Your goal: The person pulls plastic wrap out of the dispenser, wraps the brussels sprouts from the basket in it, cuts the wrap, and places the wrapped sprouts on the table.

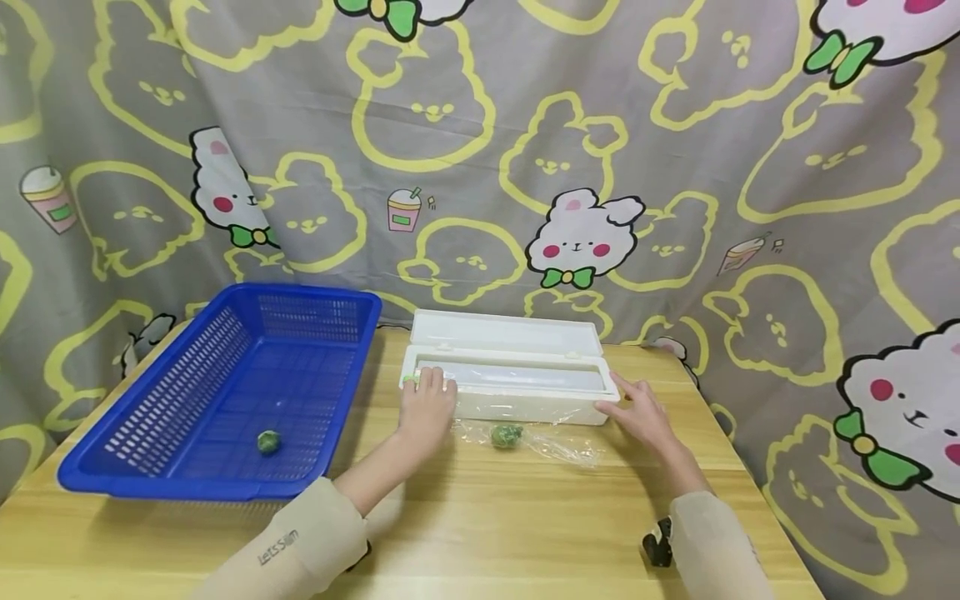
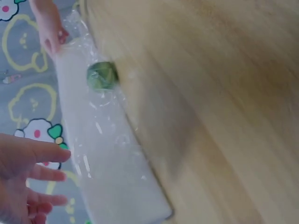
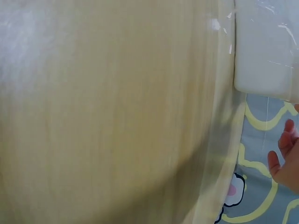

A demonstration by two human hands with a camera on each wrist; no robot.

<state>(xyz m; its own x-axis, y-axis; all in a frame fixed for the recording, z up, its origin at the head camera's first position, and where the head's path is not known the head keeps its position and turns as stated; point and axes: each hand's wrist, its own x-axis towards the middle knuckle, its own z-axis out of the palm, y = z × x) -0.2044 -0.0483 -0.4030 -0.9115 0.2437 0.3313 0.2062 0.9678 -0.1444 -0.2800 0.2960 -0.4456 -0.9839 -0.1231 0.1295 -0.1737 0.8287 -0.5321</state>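
A white cling film dispenser (image 1: pixel 536 408) stands on the table with its lid (image 1: pixel 506 333) raised and a roll (image 1: pixel 525 377) inside. Clear film (image 1: pixel 562 446) hangs over its front onto the tabletop. In front lies a small round green vegetable (image 1: pixel 506 436), like a Brussels sprout; the left wrist view shows it (image 2: pixel 102 75) against the film. My left hand (image 1: pixel 427 408) has its fingers over the dispenser's left end, beside a bit of green; in its wrist view they are straight and spread. With thumb and forefinger my right hand (image 1: pixel 641 410) holds the right end corner.
A blue basket (image 1: pixel 352 367) stands on the left, holding another small round green vegetable (image 1: pixel 268 442). A patterned curtain (image 1: pixel 465 167) hangs behind the wooden table (image 1: pixel 540 533). Near the right sleeve is a small black object (image 1: pixel 658 543).
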